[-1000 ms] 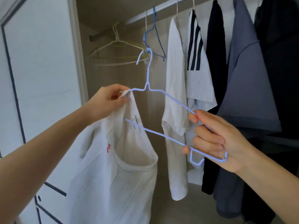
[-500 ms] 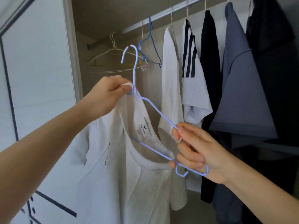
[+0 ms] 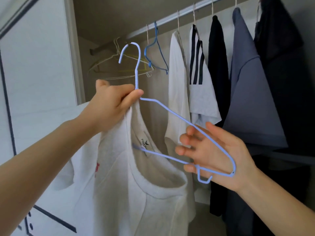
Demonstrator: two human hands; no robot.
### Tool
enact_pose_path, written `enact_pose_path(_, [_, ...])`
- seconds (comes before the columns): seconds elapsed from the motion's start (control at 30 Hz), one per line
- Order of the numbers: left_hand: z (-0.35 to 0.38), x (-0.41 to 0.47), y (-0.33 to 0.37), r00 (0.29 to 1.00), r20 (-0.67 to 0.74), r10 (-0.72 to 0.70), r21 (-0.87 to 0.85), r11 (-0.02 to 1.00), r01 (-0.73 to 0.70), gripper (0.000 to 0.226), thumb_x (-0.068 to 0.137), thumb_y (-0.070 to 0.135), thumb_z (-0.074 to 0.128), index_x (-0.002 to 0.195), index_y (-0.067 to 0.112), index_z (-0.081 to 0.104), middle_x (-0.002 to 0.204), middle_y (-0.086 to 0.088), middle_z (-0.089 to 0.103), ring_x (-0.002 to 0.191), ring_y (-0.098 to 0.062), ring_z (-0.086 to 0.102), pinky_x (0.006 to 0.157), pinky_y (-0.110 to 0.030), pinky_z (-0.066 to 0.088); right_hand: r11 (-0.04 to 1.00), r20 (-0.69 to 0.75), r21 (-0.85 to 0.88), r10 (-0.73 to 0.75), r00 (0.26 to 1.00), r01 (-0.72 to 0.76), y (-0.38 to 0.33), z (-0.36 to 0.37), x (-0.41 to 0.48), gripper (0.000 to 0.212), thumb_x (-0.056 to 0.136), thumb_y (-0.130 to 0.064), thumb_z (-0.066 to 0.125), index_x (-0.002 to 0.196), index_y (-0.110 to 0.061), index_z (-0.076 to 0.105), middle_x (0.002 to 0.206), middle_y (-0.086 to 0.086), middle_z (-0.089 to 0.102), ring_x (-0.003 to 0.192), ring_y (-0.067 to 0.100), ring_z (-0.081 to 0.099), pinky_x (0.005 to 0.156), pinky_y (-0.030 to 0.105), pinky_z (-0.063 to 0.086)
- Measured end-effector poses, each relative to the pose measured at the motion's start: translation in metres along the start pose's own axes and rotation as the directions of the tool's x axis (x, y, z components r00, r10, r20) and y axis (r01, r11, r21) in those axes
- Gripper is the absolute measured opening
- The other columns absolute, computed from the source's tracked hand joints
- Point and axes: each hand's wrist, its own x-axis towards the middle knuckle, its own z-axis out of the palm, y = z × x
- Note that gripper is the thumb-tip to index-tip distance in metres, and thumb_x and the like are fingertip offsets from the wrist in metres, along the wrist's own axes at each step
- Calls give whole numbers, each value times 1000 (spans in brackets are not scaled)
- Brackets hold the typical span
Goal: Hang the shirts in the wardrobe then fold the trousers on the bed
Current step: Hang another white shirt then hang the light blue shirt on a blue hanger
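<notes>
A white T-shirt (image 3: 129, 193) with a red print hangs below my left hand (image 3: 110, 108), which grips the shirt's shoulder together with the neck of a light blue wire hanger (image 3: 172, 113). The hanger's left arm is inside the collar; its right end sticks out. My right hand (image 3: 213, 155) is behind that right end with fingers spread, the wire lying across the palm. The hook points up, below the wardrobe rail (image 3: 179, 13).
On the rail hang empty white and yellow hangers (image 3: 119, 65), a blue hanger (image 3: 156, 48), then a white shirt (image 3: 177, 86), a striped grey shirt (image 3: 201, 86), and dark and blue-grey garments (image 3: 252, 92). A white wardrobe door (image 3: 34, 74) stands at left.
My right hand's fingers have uncurled from the hanger's right end. My left hand has taken hold of the hanger's neck, and the hanger has turned more upright inside the collar.
</notes>
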Motion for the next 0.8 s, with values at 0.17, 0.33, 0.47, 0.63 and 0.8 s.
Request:
enact_pose_path(0.17, [-6,6,-3,997,-61,47,42,998,-44,40,103,41,38,63,43,40,53,13,46,58,-1,46,73,-31,30,994,-96,68,92,991,-86,27,-21,1,57,98,-47,37,131,-4,57,133,17,56,127,34,49,108,59,32])
enact_pose_path(0.33, [-12,3,-12,999,-46,10,16,1000,-9,41,101,42,40,62,29,39,52,1,42,62,-14,46,55,-18,33,631,-299,-723,79,951,-280,58,-5,10,36,83,-7,58,117,-18,66,117,1,67,108,9,60,94,27,46])
enact_pose_path(0.47, [-20,-7,-17,1000,-29,-4,39,999,5,43,99,50,36,61,30,41,53,1,44,60,-15,47,54,-31,33,-150,-259,-958,76,963,-245,67,-10,11,20,89,-24,61,98,-8,56,101,8,57,106,12,47,96,26,38])
enact_pose_path(0.63, [-39,-29,-38,995,-45,-92,82,992,96,48,98,58,38,58,34,46,53,8,48,52,-16,42,52,-33,33,-496,-201,-849,-22,979,-185,44,-29,-3,33,84,-61,40,92,-28,42,104,-20,45,128,0,22,101,35,21])
enact_pose_path(0.8, [-47,-55,-66,998,8,-56,310,949,50,48,92,67,25,61,34,40,44,8,39,43,-9,41,48,-28,34,-472,-176,-855,-127,976,-215,10,-31,-9,23,95,-51,40,88,-31,49,97,-18,47,104,0,43,91,32,39])
